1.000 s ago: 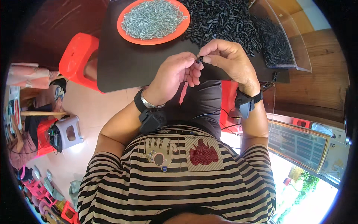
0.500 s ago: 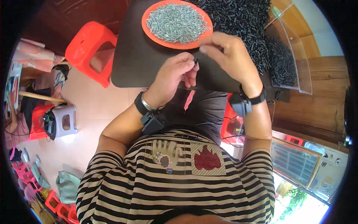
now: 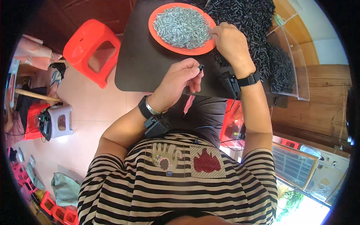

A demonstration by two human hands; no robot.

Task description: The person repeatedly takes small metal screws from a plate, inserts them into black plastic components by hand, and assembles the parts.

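Near the middle of the frame, the left hand point(image 3: 180, 79) pinches a small black part point(image 3: 201, 68) between its fingers, just above the dark worktop point(image 3: 138, 63). Higher and to the right, the right hand point(image 3: 230, 43) rests at the edge of the orange plate point(image 3: 161, 37) of silvery screws point(image 3: 182, 27); I cannot tell how its fingers stand. A heap of black parts point(image 3: 251, 17) fills the upper right. A red stool point(image 3: 92, 47) stands at the upper left.

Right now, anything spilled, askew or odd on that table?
Nothing clearly wrong. Black parts lie heaped loose on the table, some strays beside the orange plate of metal pieces. Left hand pinches one black part; right hand rests at the plate's rim.
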